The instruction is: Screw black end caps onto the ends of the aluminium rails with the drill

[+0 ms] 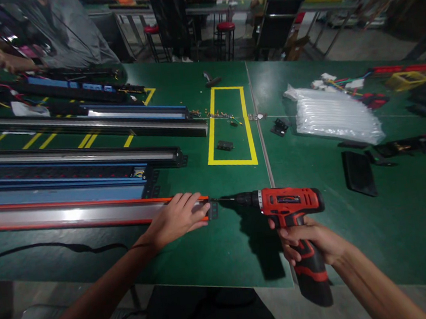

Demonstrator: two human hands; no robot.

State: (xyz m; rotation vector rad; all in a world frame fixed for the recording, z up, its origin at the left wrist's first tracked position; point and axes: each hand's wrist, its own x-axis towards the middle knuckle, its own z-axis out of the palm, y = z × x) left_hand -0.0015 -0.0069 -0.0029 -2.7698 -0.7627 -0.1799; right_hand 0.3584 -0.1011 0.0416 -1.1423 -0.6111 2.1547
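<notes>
My right hand [309,243] is closed round the grip of a red and black cordless drill [290,207], which points left with its bit against a small black end bracket [213,209]. That bracket sits on the end of a long metal rail with red edges [70,215] lying along the green table. My left hand [179,218] rests on top of the rail's right end with its fingers laid flat over it, just left of the bracket.
More long rails and blue strips [84,163] lie parallel further back on the left. A yellow taped rectangle [228,125] holds small parts and screws. Bubble wrap [336,116], a black flat part [359,172] and cables lie at right. A person's hand [8,61] shows at far left.
</notes>
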